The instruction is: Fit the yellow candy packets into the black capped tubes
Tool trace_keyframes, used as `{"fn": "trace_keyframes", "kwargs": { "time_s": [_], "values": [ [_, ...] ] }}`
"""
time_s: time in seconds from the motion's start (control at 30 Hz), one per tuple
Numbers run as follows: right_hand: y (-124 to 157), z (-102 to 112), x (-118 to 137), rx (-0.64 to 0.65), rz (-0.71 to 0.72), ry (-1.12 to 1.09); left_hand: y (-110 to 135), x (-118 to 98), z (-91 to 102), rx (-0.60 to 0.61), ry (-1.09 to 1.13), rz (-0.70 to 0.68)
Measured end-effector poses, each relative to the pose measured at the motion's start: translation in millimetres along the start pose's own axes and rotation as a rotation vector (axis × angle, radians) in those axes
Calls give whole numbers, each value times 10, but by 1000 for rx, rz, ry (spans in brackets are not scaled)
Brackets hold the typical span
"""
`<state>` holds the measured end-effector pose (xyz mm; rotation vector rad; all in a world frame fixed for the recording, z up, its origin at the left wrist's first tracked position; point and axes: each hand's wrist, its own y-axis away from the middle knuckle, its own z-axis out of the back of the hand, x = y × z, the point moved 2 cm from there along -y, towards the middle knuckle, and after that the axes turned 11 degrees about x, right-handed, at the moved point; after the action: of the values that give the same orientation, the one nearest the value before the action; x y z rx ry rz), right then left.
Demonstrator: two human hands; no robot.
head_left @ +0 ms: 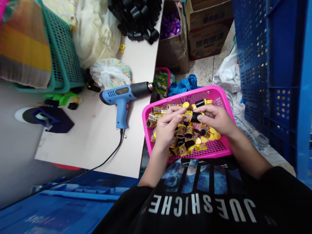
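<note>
A small black cylinder with a yellow printed label point(194, 117) is held between my two hands above a pink basket point(229, 112). My left hand point(169, 125) pinches its yellow labelled end. On the black end, the fingers of my right hand point(216, 118) are closed. Below them the basket holds several similar labelled cylinders point(181, 131) and loose yellow round caps point(216, 136). Parts of the contents are hidden by my hands.
On the table to the left lies a blue heat gun point(122, 94) with a trailing cord. Black parts point(138, 16), plastic bags point(110, 71) and a green basket point(63, 42) sit farther back. Cardboard boxes point(209, 32) stand on the floor; blue crates point(280, 65) rise on the right.
</note>
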<state>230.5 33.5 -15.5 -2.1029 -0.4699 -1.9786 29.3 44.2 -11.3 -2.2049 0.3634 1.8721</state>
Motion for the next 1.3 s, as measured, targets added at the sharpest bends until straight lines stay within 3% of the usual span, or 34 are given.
{"fn": "trace_keyframes", "kwargs": {
  "time_s": [0.27,0.4,0.53,0.63,0.8,0.97,1.07,1.13,1.23,1.3],
  "values": [
    [-5,-88,2,-64,88,16,64,-149,-83,63,-99,48],
    [30,-146,28,-28,36,-194,77,-163,-101,84,-62,78],
    [67,-278,7,140,-110,-413,69,-144,-173,155,27,32],
    [76,-390,-12,226,-109,-534,99,-143,-236,133,51,78],
    [75,-440,-39,149,-51,-543,177,-152,-283,112,21,147],
    [84,-381,-98,125,-65,-483,194,-101,-293,227,70,130],
    [107,-319,-119,116,-87,-337,206,-13,-308,308,241,198],
    [149,-245,-69,43,-10,-88,212,42,-314,315,267,221],
    [280,-102,106,10,161,453,205,73,-309,289,77,180],
    [371,28,209,73,164,724,191,66,-303,338,-59,178]
  ]
}}
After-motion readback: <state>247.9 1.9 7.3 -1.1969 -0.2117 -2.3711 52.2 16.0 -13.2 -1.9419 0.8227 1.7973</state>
